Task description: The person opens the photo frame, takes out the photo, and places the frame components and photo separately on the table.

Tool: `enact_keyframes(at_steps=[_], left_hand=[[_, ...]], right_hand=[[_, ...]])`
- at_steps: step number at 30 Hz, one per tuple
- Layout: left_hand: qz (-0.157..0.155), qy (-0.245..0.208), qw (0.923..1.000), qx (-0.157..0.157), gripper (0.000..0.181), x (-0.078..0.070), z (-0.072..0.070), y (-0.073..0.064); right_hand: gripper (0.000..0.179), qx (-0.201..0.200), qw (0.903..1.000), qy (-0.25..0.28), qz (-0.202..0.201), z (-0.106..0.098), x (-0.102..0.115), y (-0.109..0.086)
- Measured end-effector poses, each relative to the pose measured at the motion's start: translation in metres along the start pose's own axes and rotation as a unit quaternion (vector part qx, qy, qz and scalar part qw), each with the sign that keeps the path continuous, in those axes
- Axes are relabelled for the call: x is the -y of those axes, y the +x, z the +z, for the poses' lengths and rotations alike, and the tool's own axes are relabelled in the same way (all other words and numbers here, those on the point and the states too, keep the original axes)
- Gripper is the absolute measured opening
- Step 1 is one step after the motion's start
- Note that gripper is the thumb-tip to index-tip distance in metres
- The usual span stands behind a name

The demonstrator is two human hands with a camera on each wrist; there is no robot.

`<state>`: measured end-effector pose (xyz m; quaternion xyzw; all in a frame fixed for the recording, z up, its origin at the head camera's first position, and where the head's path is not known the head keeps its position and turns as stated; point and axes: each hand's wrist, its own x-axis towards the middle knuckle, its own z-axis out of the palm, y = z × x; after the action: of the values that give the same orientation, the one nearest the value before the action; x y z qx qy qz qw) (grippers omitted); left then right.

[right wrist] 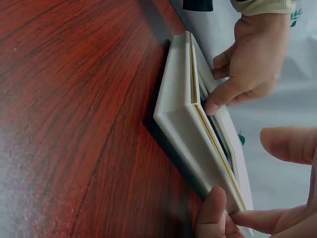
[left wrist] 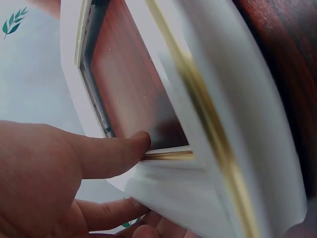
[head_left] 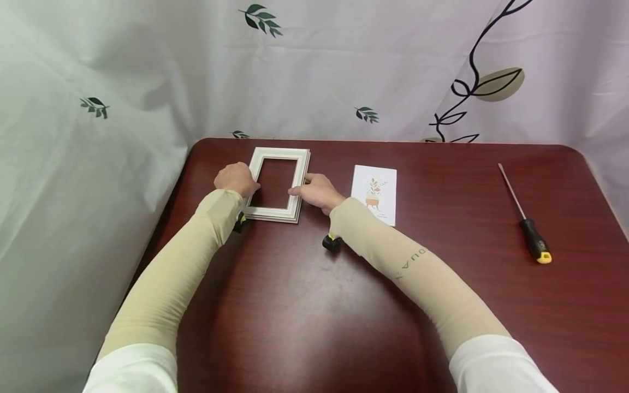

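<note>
A white picture frame [head_left: 270, 213] with thin gold trim lies at the table's far left; dark red wood shows through its opening. My left hand [head_left: 236, 179] grips its left side. In the left wrist view the thumb [left wrist: 116, 154] reaches over the inner edge, with the fingers at the outer edge. My right hand [head_left: 320, 194] is at the frame's right side. In the right wrist view its fingertips [right wrist: 214, 206] touch the outer side, while the thumb [right wrist: 287, 144] stands apart from the frame.
Right of the frame lies a white card [head_left: 361, 183] printed with a potted plant, partly behind my right forearm. A screwdriver [head_left: 533, 240] with a black and yellow handle rests far right on the dark red table [head_left: 295, 305]. A leaf-patterned curtain [head_left: 314, 71] hangs behind.
</note>
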<state>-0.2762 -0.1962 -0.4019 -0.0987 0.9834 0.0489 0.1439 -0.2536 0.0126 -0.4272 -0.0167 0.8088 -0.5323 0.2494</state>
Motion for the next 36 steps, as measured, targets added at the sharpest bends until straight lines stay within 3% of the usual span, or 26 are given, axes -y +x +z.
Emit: enact_keyframes(at_steps=[4,6,9,13,17,20,23,28,32,36], left_hand=[[-0.001,0.002,1.0000,0.007,0.052,-0.002,-0.003,-0.002],[-0.001,0.005,1.0000,0.002,0.060,-0.005,-0.005,-0.004],[0.014,0.014,0.9993,-0.031,0.069,-0.017,-0.008,-0.005],[0.072,0.020,0.9939,-0.082,0.069,-0.041,-0.008,-0.007],[0.159,0.013,0.9828,-0.093,0.072,-0.075,-0.004,-0.014],[0.228,0.007,0.9711,-0.070,0.082,-0.102,0.001,-0.021],[0.290,0.004,0.9568,-0.019,0.093,-0.124,0.007,-0.026],[0.375,0.026,0.9246,0.063,0.111,-0.152,0.022,-0.029],[0.415,0.036,0.9030,0.105,0.128,-0.164,0.034,-0.030],[0.422,0.040,0.8970,0.126,0.138,-0.171,0.043,-0.030]], right_hand=[[0.072,-0.005,0.9994,-0.028,-0.022,-0.008,-0.002,-0.006],[0.071,-0.018,0.9961,-0.075,-0.042,-0.016,-0.002,-0.012],[0.072,-0.044,0.9839,-0.159,-0.070,-0.035,-0.003,-0.023],[0.076,-0.057,0.9624,-0.245,-0.103,-0.067,-0.012,-0.033],[0.084,-0.045,0.9423,-0.313,-0.109,-0.102,-0.029,-0.041],[0.088,-0.026,0.9299,-0.352,-0.103,-0.125,-0.044,-0.047],[0.091,0.000,0.9186,-0.382,-0.100,-0.140,-0.056,-0.051],[0.095,0.040,0.9061,-0.404,-0.119,-0.149,-0.072,-0.055],[0.097,0.073,0.8957,-0.412,-0.150,-0.151,-0.082,-0.057],[0.097,0.091,0.8817,-0.426,-0.182,-0.153,-0.090,-0.056]])
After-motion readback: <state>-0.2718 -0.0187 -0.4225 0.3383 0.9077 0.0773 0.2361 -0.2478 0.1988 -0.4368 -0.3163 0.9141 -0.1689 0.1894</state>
